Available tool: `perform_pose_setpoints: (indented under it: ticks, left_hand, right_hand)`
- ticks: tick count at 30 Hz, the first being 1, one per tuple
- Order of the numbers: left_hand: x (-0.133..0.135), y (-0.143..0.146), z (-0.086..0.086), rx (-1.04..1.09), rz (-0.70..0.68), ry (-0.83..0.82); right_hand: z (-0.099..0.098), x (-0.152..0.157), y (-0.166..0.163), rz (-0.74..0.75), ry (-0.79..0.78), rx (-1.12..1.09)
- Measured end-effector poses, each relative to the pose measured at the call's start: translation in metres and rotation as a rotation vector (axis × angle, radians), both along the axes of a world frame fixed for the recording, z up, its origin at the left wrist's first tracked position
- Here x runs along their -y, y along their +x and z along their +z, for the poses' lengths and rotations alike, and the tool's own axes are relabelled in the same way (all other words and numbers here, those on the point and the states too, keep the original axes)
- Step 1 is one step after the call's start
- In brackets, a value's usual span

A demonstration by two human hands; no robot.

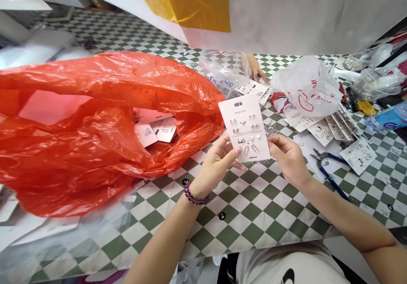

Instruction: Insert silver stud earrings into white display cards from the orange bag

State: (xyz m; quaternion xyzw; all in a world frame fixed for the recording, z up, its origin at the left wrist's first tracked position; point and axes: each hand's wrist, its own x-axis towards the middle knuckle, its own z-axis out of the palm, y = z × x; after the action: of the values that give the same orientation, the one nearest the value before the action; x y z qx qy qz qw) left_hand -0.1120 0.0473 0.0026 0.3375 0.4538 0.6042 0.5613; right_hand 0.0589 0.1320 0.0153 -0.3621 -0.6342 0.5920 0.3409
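Earring card [244, 127], tilted slightly, held up between two bare hands over a green-and-white checked tabletop [248, 216]. Left hand [216, 165], purple beaded bracelet [196, 193] at the wrist, pinches the card's lower left edge, thumb across its face; right hand [288, 159] closes on the lower right edge. Orange plastic bag [95, 106] holding more cards [155, 131] lies just left; blue-handled snips [327, 165] sit right. Co-worker's hand [254, 67] rests beyond, across the table.
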Motion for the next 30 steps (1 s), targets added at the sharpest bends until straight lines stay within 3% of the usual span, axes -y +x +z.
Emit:
perform_pose_setpoints:
  ticks: [7,10,12,16,18,25,30]
  left_hand:
    - [-0.002,0.005,-0.004,0.105,-0.030,-0.067]
    - [-0.002,0.007,-0.009,0.223,-0.091,-0.026]
    - [-0.001,0.008,-0.010,0.304,-0.128,0.006]
    - [0.001,0.011,-0.011,0.411,-0.179,0.046]
    - [0.002,0.012,-0.010,0.434,-0.190,0.055]
    - [0.010,0.017,-0.004,0.350,-0.230,-0.018]
    - [0.009,0.019,-0.002,0.347,-0.221,-0.002]
  right_hand:
    - [0.011,0.012,-0.001,0.093,0.191,-0.038]
    - [0.015,0.012,-0.002,0.110,0.188,-0.055]
    - [0.016,0.010,-0.005,0.107,0.109,-0.075]
    - [0.016,0.008,-0.012,0.165,-0.260,-0.151]
    - [0.016,0.012,-0.015,0.177,-0.307,-0.155]
    - [0.013,0.035,-0.014,0.156,0.128,-0.060]
    - [0.014,0.036,-0.014,0.187,0.013,-0.173]
